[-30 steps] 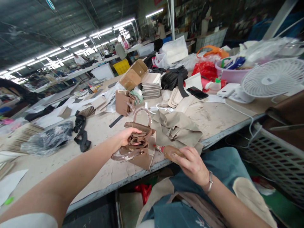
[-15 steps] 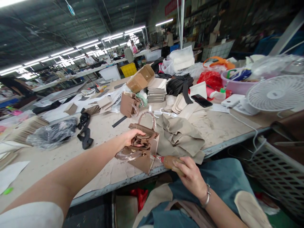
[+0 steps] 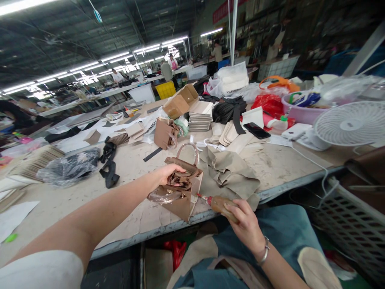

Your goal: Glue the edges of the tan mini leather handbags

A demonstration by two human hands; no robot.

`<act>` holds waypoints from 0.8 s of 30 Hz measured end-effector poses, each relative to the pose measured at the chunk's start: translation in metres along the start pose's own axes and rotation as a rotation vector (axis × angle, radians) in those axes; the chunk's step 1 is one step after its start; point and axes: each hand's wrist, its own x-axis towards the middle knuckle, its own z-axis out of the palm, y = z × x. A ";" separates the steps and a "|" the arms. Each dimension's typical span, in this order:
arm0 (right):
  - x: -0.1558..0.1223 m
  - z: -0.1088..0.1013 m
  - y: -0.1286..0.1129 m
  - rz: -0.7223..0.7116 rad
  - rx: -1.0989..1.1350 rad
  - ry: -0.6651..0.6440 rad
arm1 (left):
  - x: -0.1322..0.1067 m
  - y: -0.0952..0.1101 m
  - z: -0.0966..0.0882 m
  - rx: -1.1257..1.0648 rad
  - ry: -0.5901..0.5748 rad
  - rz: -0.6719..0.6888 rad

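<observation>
A small brown handbag [image 3: 177, 206] with plastic-wrapped handles lies tilted near the table's front edge. My left hand [image 3: 170, 173] grips it at its open top, fingers partly hidden among loose brown leather flaps [image 3: 182, 181]. In my right hand [image 3: 245, 224] is a yellowish squeeze bottle [image 3: 221, 205] with a red nozzle, its contents not visible. The thin tip points at the bag's side edge and is close to it; I cannot tell whether they touch. Just behind the bottle, a crumpled grey-beige sheet of material [image 3: 227, 172] covers part of the table.
A second brown handbag [image 3: 164, 134] stands farther back, near stacked beige pieces [image 3: 200, 116] and an open cardboard box [image 3: 179, 104]. To the right are a phone [image 3: 256, 130], a white fan [image 3: 349, 124] and a plastic crate [image 3: 345, 224]. Black straps [image 3: 108, 164] lie left.
My right hand has drawn the bottle slightly right, away from the bag's edge, so more of its nozzle shows. My left hand keeps its hold on the bag. The view has shifted a little.
</observation>
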 end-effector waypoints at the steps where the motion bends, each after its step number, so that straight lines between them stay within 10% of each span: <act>1: -0.001 0.000 0.000 0.000 0.011 -0.001 | 0.000 0.000 0.000 -0.001 0.004 0.001; 24: 0.024 -0.005 0.010 0.156 0.057 0.173 | 0.005 0.000 0.000 -0.029 -0.008 -0.012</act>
